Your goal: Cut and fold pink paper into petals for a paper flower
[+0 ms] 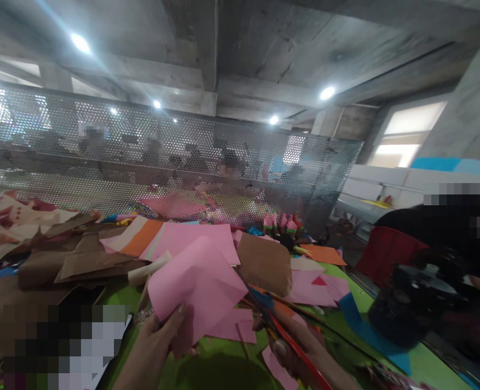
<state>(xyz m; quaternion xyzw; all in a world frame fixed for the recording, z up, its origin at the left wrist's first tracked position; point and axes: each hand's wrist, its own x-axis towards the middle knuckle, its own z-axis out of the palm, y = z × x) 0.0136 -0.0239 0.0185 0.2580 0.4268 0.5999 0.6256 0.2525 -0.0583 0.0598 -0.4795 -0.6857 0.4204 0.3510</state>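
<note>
My left hand (162, 331) pinches a sheet of pink paper (201, 284) between thumb and fingers, lifting it off the table with its upper left edge curling over. My right hand (292, 338) is closed around what look like scissors (290, 341), with a long red handle, a blue part near the fingers and dark blades. Their tips point up and left, at the right corner of the pink sheet; I cannot tell whether they touch it. Under the hands lie smaller pink paper pieces (240, 326).
The green table (223, 371) bears brown paper (264, 260), more pink sheets, orange paper (319, 254) and a dark phone-like object (83, 298) at left. A perforated metal screen (175, 162) stands behind. At right, a person in black (446, 227) sits near a dark machine (410, 303).
</note>
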